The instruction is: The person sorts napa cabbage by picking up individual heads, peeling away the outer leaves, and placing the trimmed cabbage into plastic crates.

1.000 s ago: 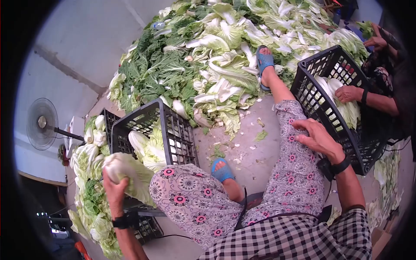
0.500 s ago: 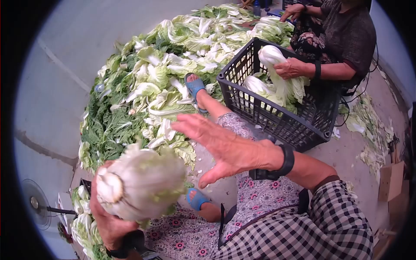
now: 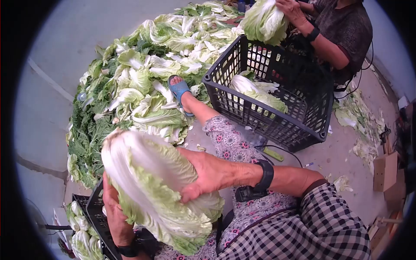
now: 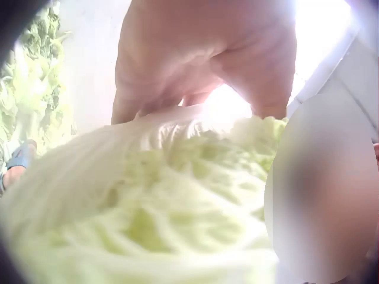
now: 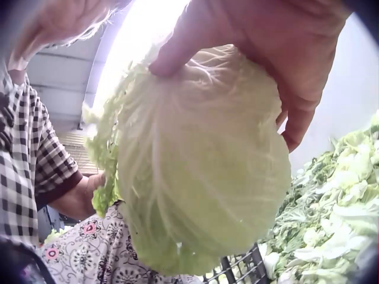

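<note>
A large napa cabbage [image 3: 158,186] is held up over the person's lap, its white root end toward the upper left and its pale green leaves toward the lower right. My left hand [image 3: 116,214] grips it from the left, with part of the fingers hidden behind the head. From the other side, my right hand [image 3: 212,171] holds the leafy part, thumb on the near face. In the right wrist view, the thumb and fingers of the right hand [image 5: 254,65] span the leafy end of the cabbage [image 5: 204,160]. The left hand [image 4: 204,65] reaches over the cabbage [image 4: 148,195] in the left wrist view.
A black plastic crate [image 3: 264,110] with a cabbage [image 3: 258,93] in it stands ahead. Behind it another person [image 3: 342,39] holds up a cabbage [image 3: 266,21]. Loose leaves [image 3: 143,82] are heaped along the wall. Another crate [image 3: 97,221] is partly visible at lower left, beside more cabbages [image 3: 84,242].
My left hand has lifted the cabbage from beside the left crate to over the lap. The right hand has left the knee and now grips the cabbage too. The other person has raised a cabbage.
</note>
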`<state>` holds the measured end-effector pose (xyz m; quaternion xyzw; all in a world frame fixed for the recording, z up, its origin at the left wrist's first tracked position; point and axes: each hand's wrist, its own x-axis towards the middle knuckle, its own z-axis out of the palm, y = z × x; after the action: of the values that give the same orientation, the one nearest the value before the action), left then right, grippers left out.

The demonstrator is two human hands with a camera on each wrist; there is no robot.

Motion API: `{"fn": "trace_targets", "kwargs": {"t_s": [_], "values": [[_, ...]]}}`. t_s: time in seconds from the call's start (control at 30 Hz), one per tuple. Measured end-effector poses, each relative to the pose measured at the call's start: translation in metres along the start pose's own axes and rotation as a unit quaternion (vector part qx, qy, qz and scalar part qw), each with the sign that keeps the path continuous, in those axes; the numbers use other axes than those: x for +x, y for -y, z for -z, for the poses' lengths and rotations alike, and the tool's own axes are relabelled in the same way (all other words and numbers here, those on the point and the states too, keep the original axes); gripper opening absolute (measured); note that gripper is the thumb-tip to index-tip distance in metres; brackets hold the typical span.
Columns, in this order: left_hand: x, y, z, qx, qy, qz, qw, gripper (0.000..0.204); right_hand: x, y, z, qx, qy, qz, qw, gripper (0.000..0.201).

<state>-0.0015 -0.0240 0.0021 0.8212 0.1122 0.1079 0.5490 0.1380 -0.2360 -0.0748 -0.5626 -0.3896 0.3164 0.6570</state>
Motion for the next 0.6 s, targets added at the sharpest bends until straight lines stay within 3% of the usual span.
{"fn": "trace_targets", "kwargs": {"t_s": [0.03,0.13,0.17,0.27,0.3,0.4,0.47,0.53,0.6], "values": [[0.001,0.007,-0.002,-0.024,0.000,-0.009,1.000,0.099,0.003,0.002,0.001,-0.030,-0.018,-0.022,0.999,0.102],[0.020,0.007,-0.007,-0.167,0.027,0.067,0.983,0.121,0.011,0.012,0.001,-0.176,-0.035,-0.052,0.982,0.099],[0.022,0.015,-0.002,-0.152,0.016,0.060,0.986,0.120,0.014,0.014,0.000,-0.233,-0.032,-0.056,0.970,0.097],[0.022,0.036,0.013,-0.055,0.037,0.026,0.997,0.100,0.020,0.005,-0.010,-0.236,-0.014,-0.020,0.971,0.097],[0.025,0.033,0.013,-0.087,0.032,0.019,0.996,0.095,0.020,0.000,-0.013,-0.229,-0.007,0.005,0.973,0.098],[0.016,0.035,0.020,-0.122,-0.024,0.013,0.992,0.095,0.019,-0.012,-0.016,-0.233,-0.013,0.088,0.968,0.104],[0.002,0.058,0.045,-0.160,-0.070,-0.008,0.985,0.082,0.021,-0.012,-0.011,-0.269,-0.047,0.153,0.950,0.112],[-0.018,0.081,0.064,-0.237,-0.156,0.028,0.959,0.075,0.026,-0.027,-0.009,-0.225,-0.050,0.184,0.956,0.116],[-0.029,0.089,0.071,-0.199,-0.205,0.045,0.957,0.072,0.026,-0.029,-0.009,-0.142,-0.030,0.172,0.974,0.120]]}}
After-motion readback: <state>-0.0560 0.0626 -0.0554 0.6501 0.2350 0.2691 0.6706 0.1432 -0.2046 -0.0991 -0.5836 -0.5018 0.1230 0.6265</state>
